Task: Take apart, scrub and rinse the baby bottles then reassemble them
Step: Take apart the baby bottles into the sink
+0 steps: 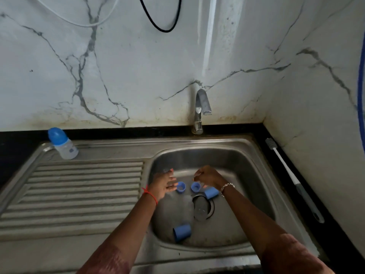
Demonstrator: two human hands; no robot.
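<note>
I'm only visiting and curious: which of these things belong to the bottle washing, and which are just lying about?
For the job: bottle, left ring, right ring, near cap, far cap, brush, tap, sink.
Lying about: black cable, white cable.

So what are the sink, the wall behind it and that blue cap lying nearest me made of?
The sink looks like stainless steel: grey, brushed, with soft reflections and pressed drain ridges. The wall looks like polished white marble or marble-look tile, going by the grey veins and glare. The blue cap seems matte moulded plastic, evenly coloured.
</note>
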